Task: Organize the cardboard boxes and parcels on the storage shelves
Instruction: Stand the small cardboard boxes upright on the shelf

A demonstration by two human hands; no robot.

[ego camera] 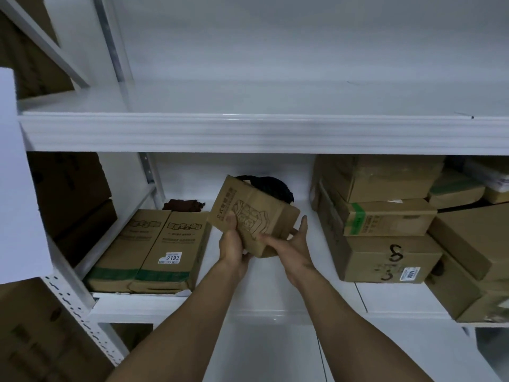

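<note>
Middle shelf, centre gap: one small cardboard box [254, 216] is held tilted in the air between two box groups, above the shelf board [275, 301].
Hands: two are seen. The left hand [234, 244] is closed around the box's near-left corner, thumb laid on the printed face. The right hand [289, 244] is cupped under the near-right edge, fingers only partly curled, one finger stretched up along the side.
Left group: two flat boxes [154, 249] are laid side by side, touching, with green bands at the near ends. One white sticker [172, 257] reading 2193 is stuck on the right-hand one.
Right group: a stack [385, 221] of at least three boxes is counted, with more boxes just beside it to the right. The bottom box carries black marker scrawl and one white label [411, 274].
Upper shelf: one board [261, 133] is seen across the frame.
Around: one dark brown item [183, 204] is lying behind the flat boxes. One black object [272, 186] is sitting at the back, directly behind the held box.
Hidden: the black object is mostly blocked by the held box, so its type cannot be told. The far-right boxes are cut off by the frame edge. Large boxes [68, 199] in the left bay are too dark and blurred to count. Print on all boxes is unreadable apart from the sticker number.
</note>
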